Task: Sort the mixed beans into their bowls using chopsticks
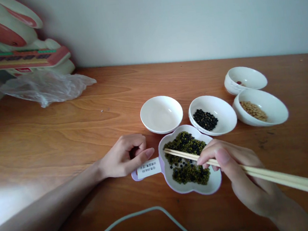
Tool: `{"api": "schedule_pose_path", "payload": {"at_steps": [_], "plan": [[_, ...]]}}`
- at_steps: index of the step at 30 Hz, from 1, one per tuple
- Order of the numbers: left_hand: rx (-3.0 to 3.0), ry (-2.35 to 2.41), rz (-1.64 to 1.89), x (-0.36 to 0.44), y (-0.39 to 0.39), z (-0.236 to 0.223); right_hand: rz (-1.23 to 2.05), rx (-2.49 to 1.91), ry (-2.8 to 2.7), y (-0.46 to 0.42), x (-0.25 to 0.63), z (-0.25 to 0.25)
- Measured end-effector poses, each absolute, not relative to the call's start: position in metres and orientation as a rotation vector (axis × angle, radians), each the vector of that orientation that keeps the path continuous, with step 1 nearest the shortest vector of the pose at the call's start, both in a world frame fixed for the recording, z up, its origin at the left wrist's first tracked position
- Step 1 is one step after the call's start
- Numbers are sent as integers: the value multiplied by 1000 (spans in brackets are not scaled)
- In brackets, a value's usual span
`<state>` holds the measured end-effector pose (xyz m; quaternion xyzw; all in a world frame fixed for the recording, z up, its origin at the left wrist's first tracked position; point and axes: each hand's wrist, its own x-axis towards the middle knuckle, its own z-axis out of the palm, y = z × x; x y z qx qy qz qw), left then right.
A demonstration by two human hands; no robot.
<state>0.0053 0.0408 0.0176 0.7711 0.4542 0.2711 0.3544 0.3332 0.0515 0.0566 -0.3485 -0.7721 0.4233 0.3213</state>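
Note:
A flower-shaped white dish (pixel 213 186) with a short labelled handle (pixel 148 168) holds a heap of mixed green and black beans (pixel 187 158). My left hand (pixel 124 157) rests on the table with fingers curled, the thumb pressing the dish's handle. My right hand (pixel 238 174) is closed on a pair of wooden chopsticks (pixel 282 180); their tips lie over the left side of the bean heap. Behind the dish stand an empty white bowl (pixel 161 114) and a bowl with black beans (pixel 205 119).
Farther right are a bowl of pale soybeans (pixel 254 110) and a bowl (pixel 245 78) with one reddish bean. A crumpled clear plastic bag (pixel 48 88) and a red-and-white appliance (pixel 19 41) sit at the far left. A grey cable (pixel 142 214) curves along the near edge.

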Motion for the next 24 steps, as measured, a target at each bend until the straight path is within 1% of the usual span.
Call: {"api": "schedule_pose_path", "payload": {"at_steps": [6, 9, 17, 24], "plan": [[2050, 1150, 658, 8, 42, 18, 988, -993, -1778, 62, 353, 45], [2074, 1139, 646, 9, 43, 19, 976, -991, -1745, 64, 360, 41], [2106, 1114, 643, 8, 44, 19, 1185, -933, -1778, 58, 357, 41], [2099, 1088, 638, 7, 44, 19, 1205, -931, -1843, 57, 353, 39]]}}
